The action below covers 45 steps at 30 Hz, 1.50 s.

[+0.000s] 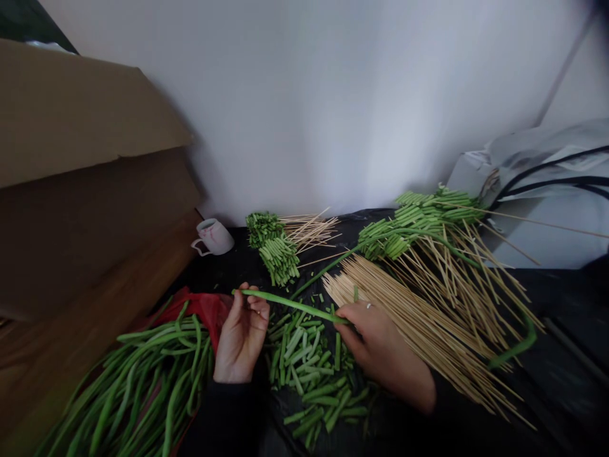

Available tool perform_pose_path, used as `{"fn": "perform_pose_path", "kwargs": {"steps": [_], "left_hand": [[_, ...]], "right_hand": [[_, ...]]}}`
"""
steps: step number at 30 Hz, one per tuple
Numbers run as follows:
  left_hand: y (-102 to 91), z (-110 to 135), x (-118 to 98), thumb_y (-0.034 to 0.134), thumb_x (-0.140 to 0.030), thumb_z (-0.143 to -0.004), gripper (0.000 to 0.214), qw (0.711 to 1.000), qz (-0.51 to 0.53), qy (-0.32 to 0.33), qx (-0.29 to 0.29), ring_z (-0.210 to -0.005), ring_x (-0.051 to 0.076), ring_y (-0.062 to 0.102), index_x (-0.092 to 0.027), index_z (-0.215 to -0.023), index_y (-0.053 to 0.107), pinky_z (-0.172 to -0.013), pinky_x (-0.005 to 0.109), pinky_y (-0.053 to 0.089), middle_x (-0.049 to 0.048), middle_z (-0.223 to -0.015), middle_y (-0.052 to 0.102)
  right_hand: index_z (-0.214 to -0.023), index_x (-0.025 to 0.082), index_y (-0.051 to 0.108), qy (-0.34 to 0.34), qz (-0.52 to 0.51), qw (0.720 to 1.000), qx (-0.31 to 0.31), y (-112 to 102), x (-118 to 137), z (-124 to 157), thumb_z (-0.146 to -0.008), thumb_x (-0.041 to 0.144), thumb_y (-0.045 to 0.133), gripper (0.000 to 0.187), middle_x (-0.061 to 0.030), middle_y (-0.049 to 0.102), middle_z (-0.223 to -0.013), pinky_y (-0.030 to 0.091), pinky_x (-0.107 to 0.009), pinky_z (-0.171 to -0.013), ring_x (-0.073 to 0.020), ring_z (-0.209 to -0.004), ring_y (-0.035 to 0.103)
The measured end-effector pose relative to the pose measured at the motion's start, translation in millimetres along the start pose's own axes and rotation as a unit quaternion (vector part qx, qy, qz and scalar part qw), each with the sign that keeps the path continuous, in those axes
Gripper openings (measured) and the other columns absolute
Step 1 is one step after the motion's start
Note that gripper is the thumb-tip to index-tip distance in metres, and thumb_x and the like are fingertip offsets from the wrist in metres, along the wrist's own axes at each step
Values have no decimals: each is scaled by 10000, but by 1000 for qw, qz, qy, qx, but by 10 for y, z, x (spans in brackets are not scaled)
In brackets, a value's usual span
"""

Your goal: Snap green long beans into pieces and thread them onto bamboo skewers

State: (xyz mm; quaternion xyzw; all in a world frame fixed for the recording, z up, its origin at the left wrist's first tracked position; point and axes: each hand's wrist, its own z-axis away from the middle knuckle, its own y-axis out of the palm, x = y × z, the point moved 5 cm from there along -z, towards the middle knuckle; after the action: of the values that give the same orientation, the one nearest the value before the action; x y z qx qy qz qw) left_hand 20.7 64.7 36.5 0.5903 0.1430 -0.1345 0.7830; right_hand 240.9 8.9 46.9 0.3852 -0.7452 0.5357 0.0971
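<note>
Long bean [290,305]: held level between both hands, just above the black sheet [561,381], near the table's front edge.
Cut pieces [309,371]: short green lengths heaped directly under the bean, between the wrists.
Bare skewers [428,317]: fanned just right of the right hand, touching it.
Whole beans [143,381]: loose pile left of the left hand, partly on a red bag [204,308].
Skewered bundles [278,254]: behind, with a larger heap [419,219] to the right.
Cup [214,236]: back left, beside the cardboard box [71,158].
Left hand [242,333]: palm up, fingers curled, pinching the bean near its left end.
Right hand [375,346]: knuckles up, closed on the bean's right end.
</note>
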Motion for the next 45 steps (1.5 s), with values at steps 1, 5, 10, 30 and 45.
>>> {"fn": "perform_pose_path", "kwargs": {"steps": [1, 5, 10, 30, 45], "left_hand": [[3, -1, -13, 261, -208, -1041, 428, 1000, 21, 0, 2, -646, 46, 615, -111, -904, 655, -578, 134, 517, 44, -783, 649], [3, 15, 5, 273, -201, -1039, 380, 999, 48, -16, 15, -587, 33, 590, -102, -956, 631, -541, 140, 492, 40, -790, 651], [21, 68, 46, 368, -166, -1011, 254, 998, 29, -24, 52, -581, 48, 567, -126, -1015, 618, -527, 166, 467, 24, -808, 663], [-56, 196, 495, 834, -204, -680, 168, 894, -426, 5, 137, -722, 98, 665, -157, -807, 734, -677, 159, 513, 28, -829, 731], [136, 350, 366, 703, -232, -826, 188, 563, -706, 346, 255, -908, 201, 588, -268, -998, 767, -810, 337, 461, 53, -945, 654]], "right_hand": [[-866, 184, 609, -3, -7, 1000, -12, -10, -20, -6, -918, 156, 545, 87, -39, 653, -830, 395, -349, -746, -195, -789, 564], [-936, 211, 674, -31, 4, 994, -108, -141, -77, -17, -920, 191, 560, 117, -55, 633, -907, 403, -358, -761, -205, -852, 546], [-1019, 211, 709, -18, 1, 980, -198, -318, -27, 7, -913, 211, 584, 164, -35, 534, -797, 433, -325, -656, -164, -716, 525], [-1109, 222, 642, 191, -406, 891, -71, 18, -317, -53, -912, 364, 513, 275, -48, 699, -911, 563, -335, -675, -185, -766, 667], [-838, 218, 674, 103, -290, 952, -6, -7, -182, -75, -833, 170, 639, 60, 6, 694, -820, 489, -260, -691, -139, -771, 642]]}}
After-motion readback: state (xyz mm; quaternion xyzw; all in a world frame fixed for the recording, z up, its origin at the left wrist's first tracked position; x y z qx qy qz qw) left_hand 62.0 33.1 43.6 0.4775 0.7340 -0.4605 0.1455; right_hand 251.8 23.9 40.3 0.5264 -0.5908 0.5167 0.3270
